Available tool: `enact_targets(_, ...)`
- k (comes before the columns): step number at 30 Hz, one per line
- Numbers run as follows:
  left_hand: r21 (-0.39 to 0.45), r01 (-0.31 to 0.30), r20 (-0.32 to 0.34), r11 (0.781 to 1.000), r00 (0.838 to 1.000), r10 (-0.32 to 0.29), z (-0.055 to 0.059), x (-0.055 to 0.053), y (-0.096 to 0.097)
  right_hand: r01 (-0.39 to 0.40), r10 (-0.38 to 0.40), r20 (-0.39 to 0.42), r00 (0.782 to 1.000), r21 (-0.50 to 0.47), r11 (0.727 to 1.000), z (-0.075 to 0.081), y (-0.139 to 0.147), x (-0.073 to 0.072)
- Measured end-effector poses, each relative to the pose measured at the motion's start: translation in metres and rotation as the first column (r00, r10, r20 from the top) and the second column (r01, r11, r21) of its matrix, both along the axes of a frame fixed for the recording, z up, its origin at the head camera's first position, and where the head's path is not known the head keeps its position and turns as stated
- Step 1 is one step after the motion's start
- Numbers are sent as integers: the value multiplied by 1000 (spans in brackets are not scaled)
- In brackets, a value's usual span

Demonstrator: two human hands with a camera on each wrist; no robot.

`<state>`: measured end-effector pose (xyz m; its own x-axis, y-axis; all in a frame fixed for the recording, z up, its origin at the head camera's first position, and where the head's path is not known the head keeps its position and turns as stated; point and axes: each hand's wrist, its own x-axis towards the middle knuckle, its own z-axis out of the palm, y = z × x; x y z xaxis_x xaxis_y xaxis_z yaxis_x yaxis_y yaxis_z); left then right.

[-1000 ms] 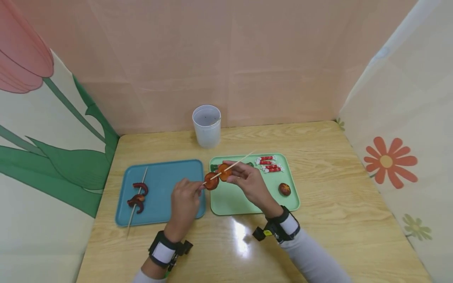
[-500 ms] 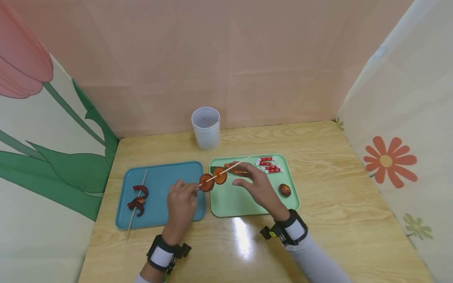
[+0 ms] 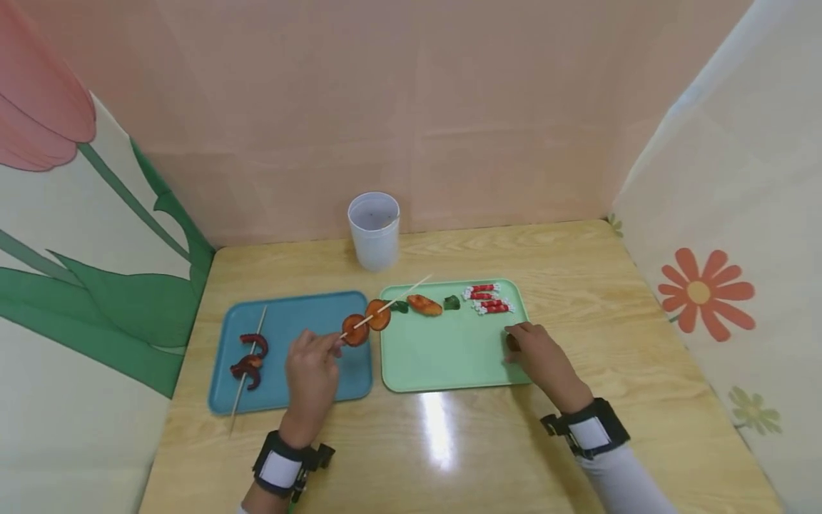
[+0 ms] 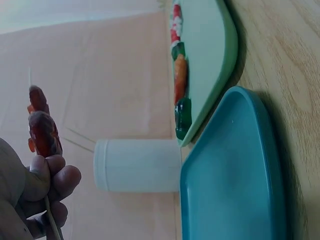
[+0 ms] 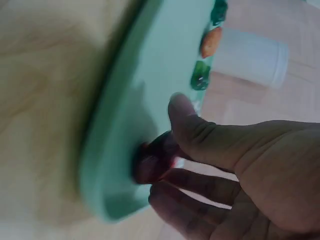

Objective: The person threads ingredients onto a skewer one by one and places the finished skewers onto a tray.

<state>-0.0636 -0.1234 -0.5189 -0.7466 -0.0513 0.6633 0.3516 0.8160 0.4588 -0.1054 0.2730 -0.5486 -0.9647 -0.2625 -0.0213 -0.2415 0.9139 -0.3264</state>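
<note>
Two round slices [image 3: 377,320] ride the skewer [image 3: 405,293], slanting far-right from your left hand [image 3: 311,368] pinching it, and, well right, your right hand [image 3: 546,363] grips the brown piece [image 5: 150,164].

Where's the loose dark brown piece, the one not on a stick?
In the head view, the dark brown piece is at the green tray's right end, at the right hand's fingers, nearer the person than the red-and-white pieces.
</note>
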Motion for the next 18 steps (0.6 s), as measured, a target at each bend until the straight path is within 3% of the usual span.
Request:
enact_targets(7,2,-18,31,1000,999,18,3,2,-3,-11,10,-21,1000,-55,998,-11,9,1)
enact_targets(18,-1,-32,60,999,998,32,3,4,-6,1,-1,1,1000,-91,996,-12,4,-2)
